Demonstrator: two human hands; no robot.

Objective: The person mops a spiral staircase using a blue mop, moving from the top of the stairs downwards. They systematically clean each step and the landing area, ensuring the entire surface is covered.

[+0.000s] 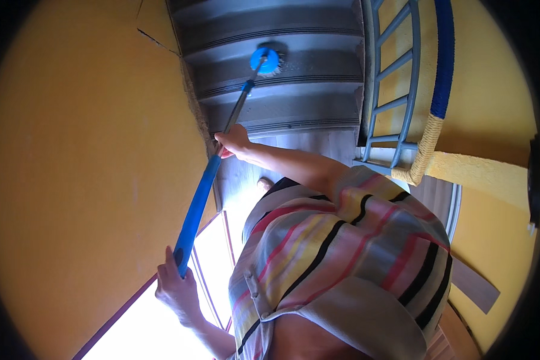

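Note:
A spin mop (199,207) runs slantwise from the lower left up to the stairs. Its round blue head (264,59), with pale strands at the edge, rests on one of the grey steps (318,63). My right hand (234,141) is closed around the metal shaft, just above the blue grip. Lower down, my left hand (177,292) holds the end of the blue grip, with one finger stretched along it. Both arms are apart, the right one reaching farther forward.
A yellow wall (90,144) borders the stairs on the left. To the right stands a blue-grey metal railing (411,84), with a handrail wrapped in blue and tan cord (426,144). A foot (264,185) shows on the pale floor (309,141) below the steps.

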